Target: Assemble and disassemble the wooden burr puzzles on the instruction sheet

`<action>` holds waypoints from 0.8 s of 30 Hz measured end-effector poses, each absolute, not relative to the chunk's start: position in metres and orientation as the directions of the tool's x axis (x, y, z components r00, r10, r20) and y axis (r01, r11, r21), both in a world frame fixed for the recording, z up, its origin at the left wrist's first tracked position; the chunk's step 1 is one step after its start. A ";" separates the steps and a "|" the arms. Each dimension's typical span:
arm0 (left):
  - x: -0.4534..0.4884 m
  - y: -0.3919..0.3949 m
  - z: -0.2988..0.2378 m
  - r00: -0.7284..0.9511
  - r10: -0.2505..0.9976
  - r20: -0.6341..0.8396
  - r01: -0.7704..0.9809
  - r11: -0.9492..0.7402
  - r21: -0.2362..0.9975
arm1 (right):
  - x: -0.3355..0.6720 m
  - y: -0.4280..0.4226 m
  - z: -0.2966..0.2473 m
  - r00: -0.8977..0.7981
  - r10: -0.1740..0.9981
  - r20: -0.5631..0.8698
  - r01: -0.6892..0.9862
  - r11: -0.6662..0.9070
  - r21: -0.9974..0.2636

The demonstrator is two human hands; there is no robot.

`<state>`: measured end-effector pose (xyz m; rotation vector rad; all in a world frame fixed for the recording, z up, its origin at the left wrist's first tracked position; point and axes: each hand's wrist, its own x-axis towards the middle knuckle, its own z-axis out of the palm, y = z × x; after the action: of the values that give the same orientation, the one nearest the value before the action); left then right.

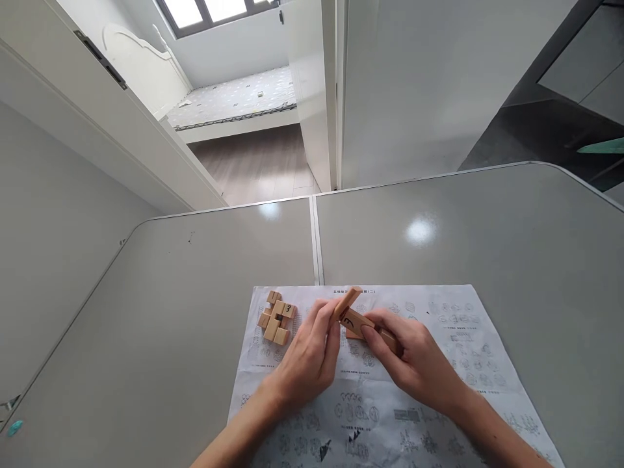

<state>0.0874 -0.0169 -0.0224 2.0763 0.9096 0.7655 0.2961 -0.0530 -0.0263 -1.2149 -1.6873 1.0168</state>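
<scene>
Left hand closed, fingers and thumb around a slanted wooden stick, its upper end jutting clear. Right hand gripping a marked wooden bar between thumb and fingers; its mark not surely legible. Stick and bar meet between the hands, above a printed sheet; whether they interlock, cannot tell. Left of the left hand, on the sheet: a cluster of crossed wooden blocks, one marked 3. Sheet lies on a grey table, a pale seam running away beyond it. Farther off, through a doorway: a bed below a window.
</scene>
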 end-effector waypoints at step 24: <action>0.090 -0.017 -0.033 0.424 0.829 0.366 0.462 -0.545 0.699 | 0.295 -0.053 -0.028 -0.235 0.971 0.049 0.226 0.104 -0.969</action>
<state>0.0898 -0.0169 -0.0333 2.1800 1.0893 0.9660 0.2951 -0.0531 -0.0280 -1.2061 -1.5946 1.1942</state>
